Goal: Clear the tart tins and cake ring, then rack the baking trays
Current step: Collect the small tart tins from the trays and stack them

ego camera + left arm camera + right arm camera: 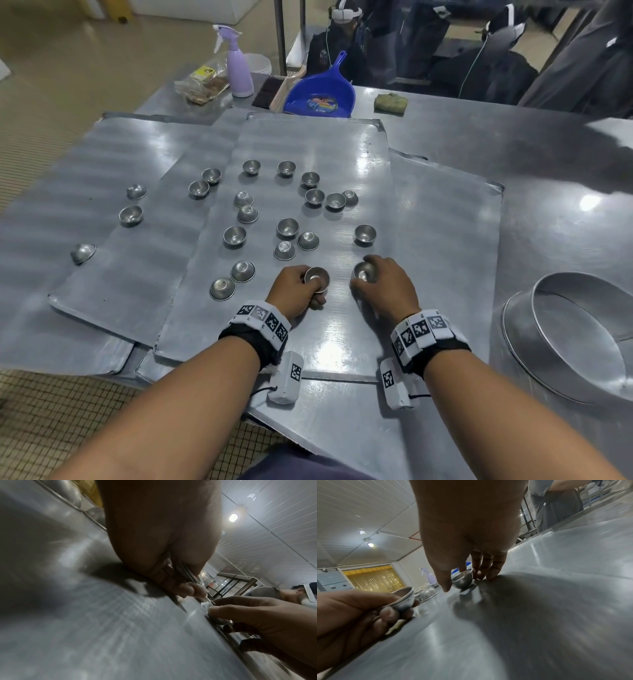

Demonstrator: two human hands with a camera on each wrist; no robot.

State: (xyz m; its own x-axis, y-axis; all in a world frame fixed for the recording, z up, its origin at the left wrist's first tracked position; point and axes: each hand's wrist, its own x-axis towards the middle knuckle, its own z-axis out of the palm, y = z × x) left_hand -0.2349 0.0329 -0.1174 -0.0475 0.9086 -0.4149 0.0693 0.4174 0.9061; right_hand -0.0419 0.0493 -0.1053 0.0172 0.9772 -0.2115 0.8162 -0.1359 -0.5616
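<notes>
On the top baking tray (342,144), near its front edge, I have both hands down side by side. Left hand (297,290) curls its fingers round a small nested stack of tart tins (317,278), mouth up; the right-wrist view shows at least two rims, one inside the other (406,596). Right hand (383,286) has thumb and fingers closed on a single tart tin (363,272). From the right wrist that tin (463,579) appears to sit on the tray surface, thumb on one side, fingers on the other, fingertips touching the metal.

Loose tart tins are scattered over the middle and far part of the top tray; some upright, e.g. (365,234), some inverted, e.g. (243,271). A few more lie on the left tray (102,154), e.g. (130,216). Trays overlap in a loose pile on the steel desk (548,171); another tray (455,222) sticks out on the right beneath the top one.

Cake ring (575,337) stands on the desk, right of the trays, well apart from both hands.

Far edge of desk: lilac spray bottle (236,65), blue dustpan (323,92), brush (270,90), sponge (391,102), bag of food (202,84).
</notes>
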